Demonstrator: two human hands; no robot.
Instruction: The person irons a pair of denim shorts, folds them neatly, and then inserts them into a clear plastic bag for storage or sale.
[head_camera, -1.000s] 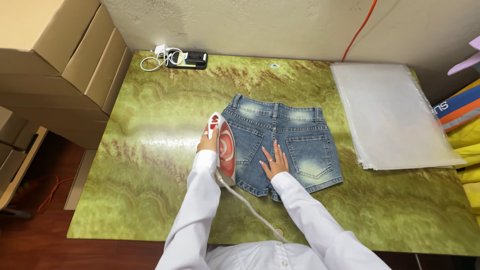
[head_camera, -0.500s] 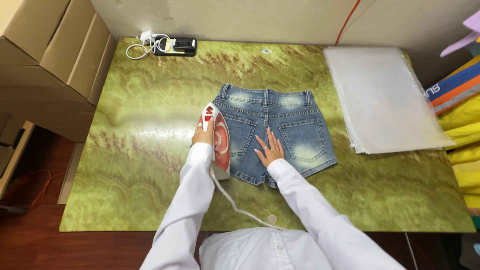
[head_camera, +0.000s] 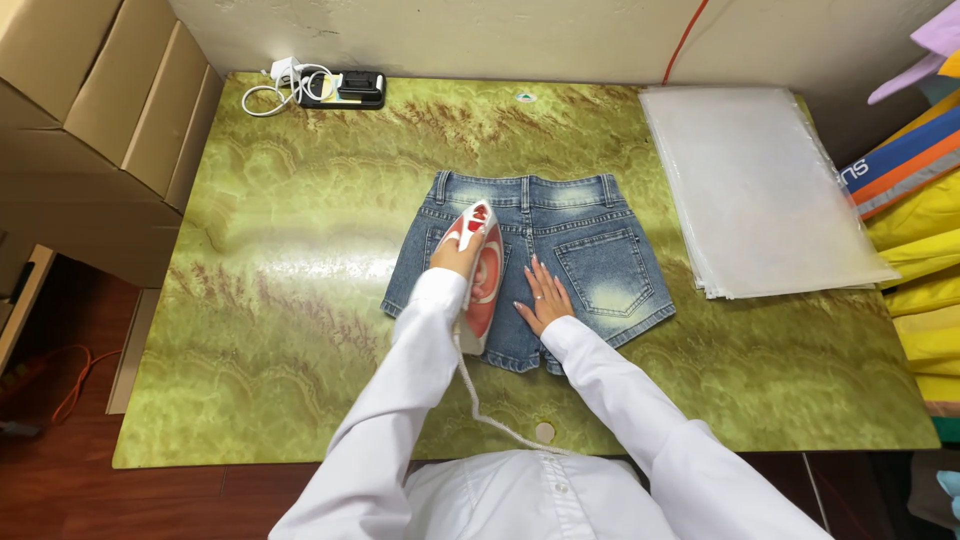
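A pair of faded blue denim shorts (head_camera: 590, 250) lies flat, back pockets up, in the middle of a green marbled table (head_camera: 300, 300). My left hand (head_camera: 456, 258) grips the handle of a red and white iron (head_camera: 482, 280), which rests on the left leg of the shorts. Its white cord (head_camera: 480, 400) trails back toward my body. My right hand (head_camera: 545, 297) lies flat with fingers spread on the middle of the shorts, just right of the iron.
A stack of clear plastic bags (head_camera: 760, 190) lies at the table's right. A black power strip with a white cable (head_camera: 330, 88) sits at the back left. Cardboard boxes (head_camera: 100, 130) stand at the left, yellow and orange fabric (head_camera: 920, 230) at the right.
My left hand has slid the iron to the right, from the table beside the shorts onto their left leg. My right hand has stayed pressed on the shorts.
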